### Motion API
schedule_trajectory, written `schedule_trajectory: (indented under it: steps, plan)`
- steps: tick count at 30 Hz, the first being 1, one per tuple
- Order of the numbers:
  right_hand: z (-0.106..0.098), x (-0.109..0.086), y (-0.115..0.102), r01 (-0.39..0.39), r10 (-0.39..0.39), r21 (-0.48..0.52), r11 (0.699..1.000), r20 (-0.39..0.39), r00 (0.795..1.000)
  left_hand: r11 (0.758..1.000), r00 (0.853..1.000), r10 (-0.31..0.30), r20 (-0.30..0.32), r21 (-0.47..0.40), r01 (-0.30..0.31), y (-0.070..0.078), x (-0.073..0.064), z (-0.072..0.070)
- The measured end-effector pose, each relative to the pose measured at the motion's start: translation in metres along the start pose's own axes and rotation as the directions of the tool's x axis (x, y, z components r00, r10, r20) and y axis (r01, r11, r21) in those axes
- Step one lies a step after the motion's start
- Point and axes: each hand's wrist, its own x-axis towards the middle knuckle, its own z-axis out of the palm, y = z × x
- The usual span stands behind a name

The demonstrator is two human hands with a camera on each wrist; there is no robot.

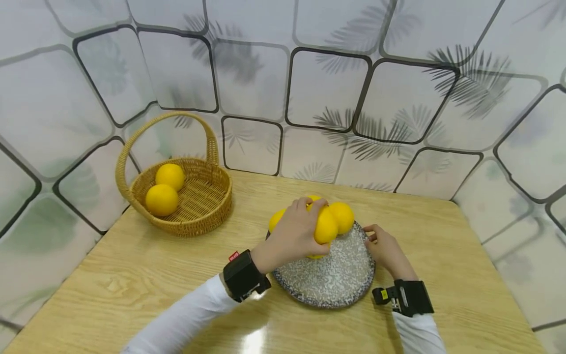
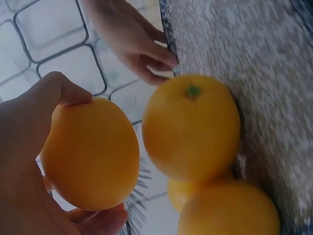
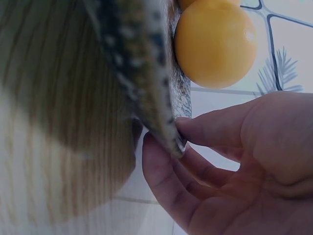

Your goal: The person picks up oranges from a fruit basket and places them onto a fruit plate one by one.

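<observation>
My left hand (image 1: 292,233) grips an orange (image 1: 326,225) over the speckled grey plate (image 1: 342,280). In the left wrist view, thumb and fingers curl round that orange (image 2: 93,154), with a gap between it and another orange (image 2: 193,125) that shows a green stem mark. Several oranges sit on the plate's far part, one at the right (image 1: 342,216) and one at the left (image 1: 276,219), partly hidden behind the hand. At the plate's right edge, my right hand (image 1: 386,250) pinches the rim (image 3: 142,73) between thumb and fingers.
A woven basket (image 1: 194,227) with a tall arched handle stands at the back left. Two oranges lie in its left side, one nearer (image 1: 162,200) and one farther (image 1: 170,177). Patterned walls (image 1: 252,147) bound the wooden table (image 1: 212,295) at the back and sides.
</observation>
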Motion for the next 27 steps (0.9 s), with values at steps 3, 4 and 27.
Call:
schedule_trajectory:
  steps: [3, 4, 27]
  plan:
    - [0.0, -0.001, 0.0, -0.001, 0.001, -0.005, 1.0, -0.005, 1.0, 1.0, 0.999, 0.026, 0.021, 0.008, -0.026, 0.01, 0.004, 0.006]
    - [0.0, -0.002, 0.0, 0.001, -0.001, -0.009, 1.0, -0.008, 1.0, 1.0, 0.999, 0.03, 0.031, 0.008, -0.03, 0.013, 0.005, 0.008]
    - [0.001, -0.001, 0.001, 0.035, -0.035, -0.021, 0.999, -0.018, 0.999, 0.994, 0.985, 0.071, 0.156, 0.068, -0.083, 0.038, 0.017, 0.049]
